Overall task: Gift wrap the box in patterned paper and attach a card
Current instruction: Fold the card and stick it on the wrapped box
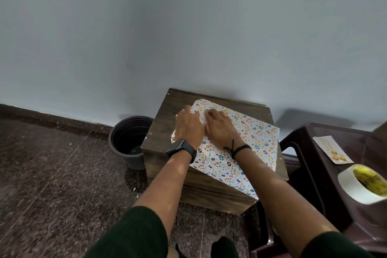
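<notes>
Patterned paper (251,144), white with small coloured eggs, lies spread over the top of a dark wooden crate (167,132). My left hand (188,125), with a black watch on the wrist, lies flat on the paper's left part. Right beside it, my right hand (221,130) has its fingers curled at a white folded-up strip of the paper between the two hands. The gift box is hidden under the paper and my hands. A card (332,148) with gold writing lies on the brown plastic stool (326,184) to the right.
A roll of tape (362,184) with a yellow core sits on the stool's near part. A black bucket (127,138) stands on the floor left of the crate, against the wall. The speckled floor stretches out to the left.
</notes>
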